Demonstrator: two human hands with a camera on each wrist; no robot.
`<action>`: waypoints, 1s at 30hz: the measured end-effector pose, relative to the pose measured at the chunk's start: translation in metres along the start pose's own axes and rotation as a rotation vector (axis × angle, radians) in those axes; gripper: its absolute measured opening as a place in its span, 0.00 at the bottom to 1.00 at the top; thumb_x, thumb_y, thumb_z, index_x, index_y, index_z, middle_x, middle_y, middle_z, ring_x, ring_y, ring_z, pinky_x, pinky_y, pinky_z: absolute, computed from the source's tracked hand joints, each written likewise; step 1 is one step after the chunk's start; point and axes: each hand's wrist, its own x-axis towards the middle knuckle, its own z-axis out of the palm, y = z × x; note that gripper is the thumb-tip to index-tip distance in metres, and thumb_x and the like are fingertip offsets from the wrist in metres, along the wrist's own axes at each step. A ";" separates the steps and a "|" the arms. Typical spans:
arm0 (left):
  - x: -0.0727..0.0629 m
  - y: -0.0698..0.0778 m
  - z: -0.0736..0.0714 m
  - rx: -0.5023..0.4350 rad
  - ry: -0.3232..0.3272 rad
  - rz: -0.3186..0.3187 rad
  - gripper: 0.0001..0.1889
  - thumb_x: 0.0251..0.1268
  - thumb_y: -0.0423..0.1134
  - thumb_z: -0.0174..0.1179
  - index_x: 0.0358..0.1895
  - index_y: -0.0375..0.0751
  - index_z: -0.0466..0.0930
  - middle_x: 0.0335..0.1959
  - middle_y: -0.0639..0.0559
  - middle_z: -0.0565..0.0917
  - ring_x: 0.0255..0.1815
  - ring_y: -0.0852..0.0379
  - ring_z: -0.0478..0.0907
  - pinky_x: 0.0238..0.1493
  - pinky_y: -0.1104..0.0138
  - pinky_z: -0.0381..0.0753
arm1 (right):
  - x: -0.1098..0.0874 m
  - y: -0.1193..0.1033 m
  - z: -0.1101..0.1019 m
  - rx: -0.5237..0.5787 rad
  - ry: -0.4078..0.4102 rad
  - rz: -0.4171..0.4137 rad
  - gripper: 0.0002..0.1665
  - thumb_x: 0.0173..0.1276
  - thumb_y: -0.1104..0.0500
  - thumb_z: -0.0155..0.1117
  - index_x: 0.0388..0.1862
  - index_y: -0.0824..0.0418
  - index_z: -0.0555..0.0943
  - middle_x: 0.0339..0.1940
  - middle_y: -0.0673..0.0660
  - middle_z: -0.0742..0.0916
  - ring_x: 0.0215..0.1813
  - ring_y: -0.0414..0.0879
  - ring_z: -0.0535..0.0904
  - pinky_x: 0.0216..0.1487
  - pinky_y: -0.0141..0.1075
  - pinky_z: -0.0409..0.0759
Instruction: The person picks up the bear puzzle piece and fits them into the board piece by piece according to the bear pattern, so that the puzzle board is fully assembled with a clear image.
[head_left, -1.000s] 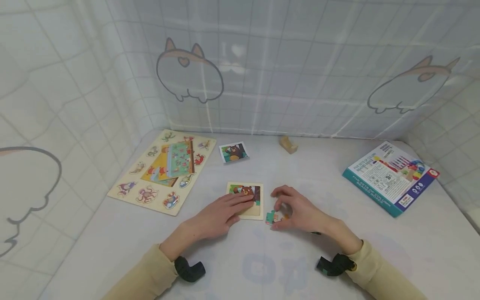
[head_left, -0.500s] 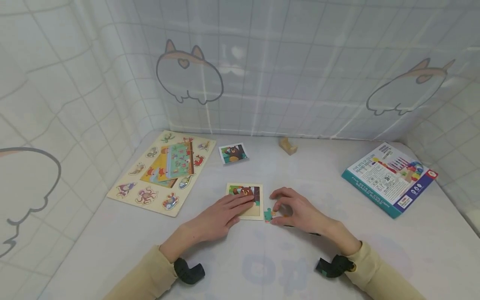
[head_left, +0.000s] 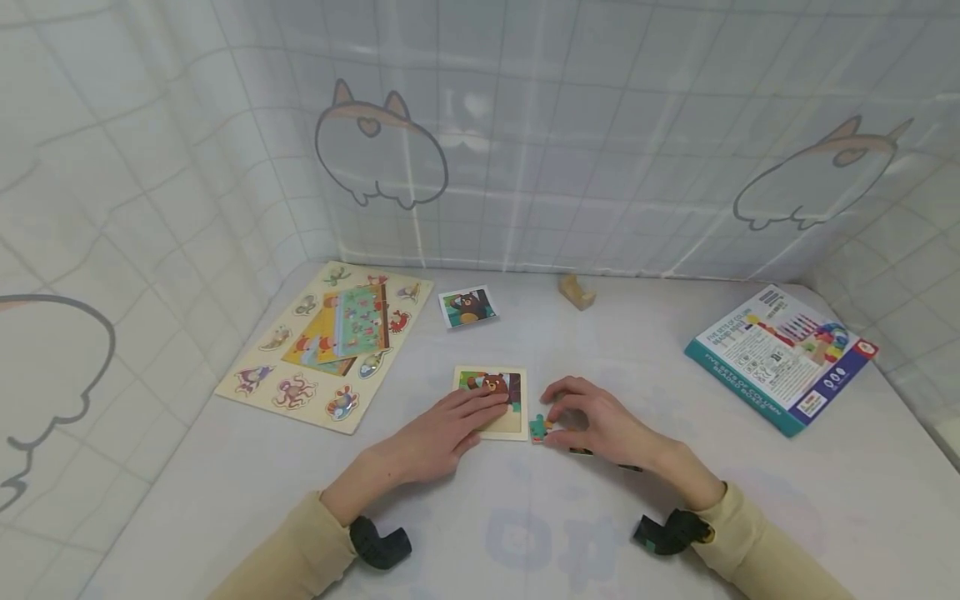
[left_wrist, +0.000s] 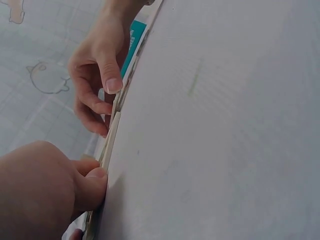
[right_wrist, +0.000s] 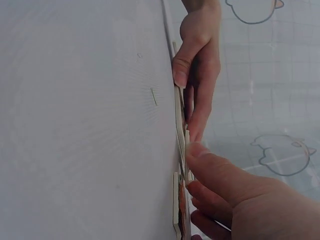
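A small wooden jigsaw frame (head_left: 522, 404) lies on the table in the head view, with bear-picture pieces in its upper part and bare wood below. My left hand (head_left: 438, 429) rests on its left side, fingers straight across it and thumb at the near edge. Just right of the frame, my right hand (head_left: 603, 421) pinches a teal jigsaw piece (head_left: 537, 428) between thumb and fingers. In the right wrist view that thin piece (right_wrist: 187, 145) is held close to the frame's edge. More jigsaw pieces (head_left: 581, 452) lie partly hidden under the right hand.
A reference card with a bear (head_left: 468, 307) and a small yellowish-brown object (head_left: 576, 291) lie behind. On the left is a wooden animal board (head_left: 288, 389) bearing two picture boards (head_left: 360, 321). A teal and white box (head_left: 780, 358) lies on the right. Patterned curtains (head_left: 525, 167) surround the table.
My right hand has moved the teal jigsaw piece slightly left and away from me, nearer the frame. Another piece shows more beneath that hand. My left hand has stayed put.
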 end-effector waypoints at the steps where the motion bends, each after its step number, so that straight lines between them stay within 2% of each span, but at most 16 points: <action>1: 0.000 0.000 0.000 0.005 -0.002 -0.001 0.28 0.79 0.39 0.48 0.79 0.48 0.57 0.81 0.58 0.57 0.82 0.53 0.50 0.81 0.54 0.53 | 0.000 0.000 0.000 0.005 0.000 0.001 0.08 0.61 0.53 0.77 0.35 0.50 0.84 0.56 0.49 0.81 0.59 0.44 0.76 0.61 0.43 0.78; 8: -0.001 0.001 0.001 0.030 0.011 -0.004 0.28 0.79 0.39 0.48 0.79 0.49 0.59 0.81 0.57 0.57 0.81 0.52 0.52 0.80 0.54 0.54 | 0.000 0.002 -0.001 0.044 -0.001 0.000 0.07 0.62 0.54 0.75 0.36 0.50 0.84 0.54 0.49 0.81 0.58 0.43 0.76 0.60 0.41 0.79; 14: -0.002 -0.002 0.001 -0.049 0.035 -0.041 0.28 0.78 0.41 0.51 0.78 0.54 0.60 0.78 0.56 0.60 0.80 0.50 0.54 0.78 0.54 0.59 | 0.001 0.004 0.000 0.053 0.024 -0.012 0.07 0.62 0.56 0.75 0.37 0.51 0.85 0.53 0.49 0.82 0.57 0.42 0.77 0.58 0.40 0.80; 19: -0.011 -0.007 -0.001 -0.094 0.083 -0.056 0.29 0.76 0.44 0.54 0.77 0.52 0.61 0.78 0.56 0.61 0.79 0.51 0.56 0.76 0.54 0.63 | 0.001 0.003 0.000 0.043 0.037 -0.020 0.07 0.62 0.57 0.75 0.38 0.53 0.85 0.53 0.50 0.82 0.57 0.43 0.77 0.58 0.41 0.80; 25: -0.024 -0.016 -0.013 -0.115 0.073 -0.172 0.31 0.72 0.49 0.60 0.76 0.55 0.64 0.76 0.58 0.66 0.77 0.54 0.61 0.75 0.55 0.66 | 0.001 0.002 -0.001 0.040 0.041 -0.010 0.08 0.62 0.57 0.75 0.39 0.55 0.85 0.54 0.51 0.82 0.57 0.43 0.77 0.58 0.41 0.81; 30: -0.024 -0.022 -0.018 -0.133 0.042 -0.197 0.30 0.72 0.48 0.60 0.75 0.55 0.66 0.75 0.57 0.68 0.78 0.52 0.61 0.76 0.53 0.64 | 0.001 0.003 -0.001 0.041 0.049 -0.001 0.08 0.62 0.58 0.75 0.39 0.55 0.86 0.54 0.51 0.82 0.57 0.43 0.77 0.58 0.41 0.81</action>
